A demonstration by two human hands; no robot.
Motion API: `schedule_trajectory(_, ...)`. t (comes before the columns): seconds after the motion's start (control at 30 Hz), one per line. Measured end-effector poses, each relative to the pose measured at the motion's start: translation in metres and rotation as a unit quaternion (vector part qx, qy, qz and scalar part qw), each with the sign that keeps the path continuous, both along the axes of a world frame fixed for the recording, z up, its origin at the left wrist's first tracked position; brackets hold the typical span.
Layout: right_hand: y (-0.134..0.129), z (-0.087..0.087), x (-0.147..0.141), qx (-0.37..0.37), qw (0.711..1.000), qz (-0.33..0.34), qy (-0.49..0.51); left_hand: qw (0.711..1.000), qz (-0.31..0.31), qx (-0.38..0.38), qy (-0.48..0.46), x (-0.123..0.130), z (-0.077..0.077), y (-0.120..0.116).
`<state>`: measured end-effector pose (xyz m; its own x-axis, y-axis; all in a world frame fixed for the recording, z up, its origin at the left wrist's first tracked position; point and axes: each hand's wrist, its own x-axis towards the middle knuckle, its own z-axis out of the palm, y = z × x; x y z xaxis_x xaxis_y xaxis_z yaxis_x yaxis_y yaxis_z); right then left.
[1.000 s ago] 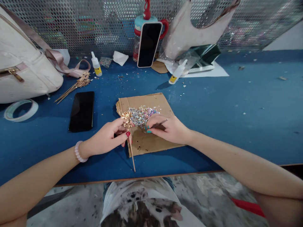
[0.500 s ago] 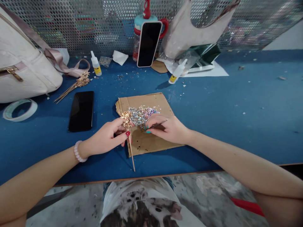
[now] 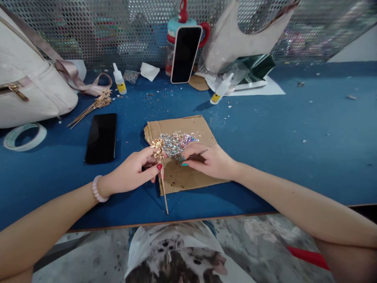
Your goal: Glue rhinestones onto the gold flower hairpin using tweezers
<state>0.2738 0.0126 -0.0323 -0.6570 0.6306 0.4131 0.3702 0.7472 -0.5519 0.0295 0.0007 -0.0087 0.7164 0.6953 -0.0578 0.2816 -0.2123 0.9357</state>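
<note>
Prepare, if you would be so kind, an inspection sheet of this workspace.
Surface: blue tabletop, speckled with small scraps.
Job's things: gold ornamental stick; glittering pieces heaped on a cardboard sheet; tweezer-like tool.
Clutter: black smartphone lying flat; tape roll; bundle of gold sticks; left bottle and right bottle, both yellow-labelled; white bag.
Left hand grip: closed on the gold ornamental stick.
Right hand grip: pinching the tweezer-like tool at the heap's near edge; tip contact unclear.
Cables: nothing seen.
Surroundings: perforated metal panel behind; upright phone before a red-handled cup.
</note>
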Motion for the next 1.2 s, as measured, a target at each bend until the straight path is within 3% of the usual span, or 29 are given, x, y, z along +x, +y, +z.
schedule_trajectory(1.2, 0.0006, -0.0003, 0.0001, -0.009, 1.0, 0.0, -0.002, 1.0, -0.002, -0.001, 0.006, -0.0008, -0.0022, -0.0003)
